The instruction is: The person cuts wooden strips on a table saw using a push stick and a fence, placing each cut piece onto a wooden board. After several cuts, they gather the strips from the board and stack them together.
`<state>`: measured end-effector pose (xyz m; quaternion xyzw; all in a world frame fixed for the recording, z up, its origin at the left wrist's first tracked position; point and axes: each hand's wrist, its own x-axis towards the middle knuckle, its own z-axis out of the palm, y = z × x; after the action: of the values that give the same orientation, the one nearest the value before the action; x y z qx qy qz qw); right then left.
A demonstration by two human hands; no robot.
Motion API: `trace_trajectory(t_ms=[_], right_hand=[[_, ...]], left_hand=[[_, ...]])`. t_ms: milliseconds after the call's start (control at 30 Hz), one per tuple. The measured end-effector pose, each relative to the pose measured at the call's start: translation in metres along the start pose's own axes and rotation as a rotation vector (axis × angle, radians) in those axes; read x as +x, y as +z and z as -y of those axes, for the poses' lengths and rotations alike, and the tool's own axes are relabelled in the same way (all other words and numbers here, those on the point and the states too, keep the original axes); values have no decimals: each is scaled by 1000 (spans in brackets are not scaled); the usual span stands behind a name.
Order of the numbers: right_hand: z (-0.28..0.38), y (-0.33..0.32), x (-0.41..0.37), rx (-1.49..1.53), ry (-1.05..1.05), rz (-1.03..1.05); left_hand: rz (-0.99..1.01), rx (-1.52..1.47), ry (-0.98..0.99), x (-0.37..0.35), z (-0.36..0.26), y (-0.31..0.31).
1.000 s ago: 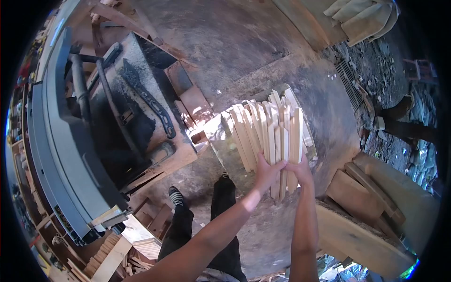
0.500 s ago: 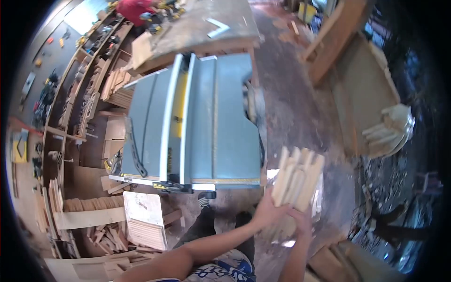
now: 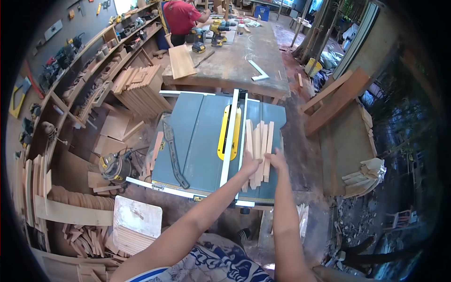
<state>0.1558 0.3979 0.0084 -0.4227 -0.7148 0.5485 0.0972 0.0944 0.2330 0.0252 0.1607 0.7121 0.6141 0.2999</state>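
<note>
At the bottom of the frame, a blue-and-white patterned garment covers the person's lap, and both bare forearms reach up toward the centre. Just right of centre, the left hand and the right hand grip a bundle of pale wooden strips from either side, the left fingers curled and the right thumb over the strips. The bundle points away from the person, its far ends uneven, over the right part of a blue-grey table saw; whether its full length rests on that surface, I cannot tell.

Just left of the bundle runs the saw's pale fence, crossing a yellow insert. A long, curved black tool lies on the saw's left side. At lower left stands a white-faced board, and more pale strips sit below the saw's right corner.

Beyond the saw, a wooden bench carries an L-shaped square, a plank and cordless drills. At top left of centre, a person in a red shirt stands beside it.
</note>
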Motion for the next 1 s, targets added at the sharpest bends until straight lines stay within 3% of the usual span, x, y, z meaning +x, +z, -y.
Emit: trace_trajectory(t_ms=[33,167,233,333,433,500,533,567,600,633,667,700,733,767,800,867,933,1000], right_hand=[[4,0,-6,-291,-184,-242],[-7,-19,-39,-447,-258,-130],[-13,-20,-50,-354,-244,-87],[-28,-20,-62,-167,-205,30],[-30,-26,-70,-162,-248,93],[-31,-26,-71,-450,-417,-89],[-31,-28,-69,-525,-594,-250],[-30,-28,-64,-590,-779,-412],[-5,-18,-75,-563,-800,-372],[34,-12,-99,-390,-649,-329],[59,0,-120,-231,-488,-289],[66,20,-134,-121,-548,-170],[73,41,-152,-15,-605,-58],[86,64,-177,-21,-633,98],[97,89,-203,-28,-656,249],[100,148,-233,-330,-618,477],[86,211,-246,-309,-790,510],[50,273,-234,-535,-969,288]], left_hand=[[36,1,-23,-11,-8,-5],[27,150,-30,-56,2,-18],[33,151,148,-70,9,-34],[185,138,252,-99,1,-78],[147,217,300,-130,-8,-129],[-84,201,206,-143,12,-157],[-110,222,184,-145,23,-179],[-266,371,252,-141,34,-204],[-428,524,321,-135,42,-226],[-574,595,261,-128,48,-247],[-712,661,203,-122,52,-266],[-732,673,190,-115,55,-284],[-711,712,38,-107,59,-298],[-683,741,-110,-101,58,-309],[-691,737,-111,-97,54,-316],[-541,876,-280,-94,48,-324],[-529,901,-256,-96,56,-334],[-462,922,-193,-87,62,-330]])
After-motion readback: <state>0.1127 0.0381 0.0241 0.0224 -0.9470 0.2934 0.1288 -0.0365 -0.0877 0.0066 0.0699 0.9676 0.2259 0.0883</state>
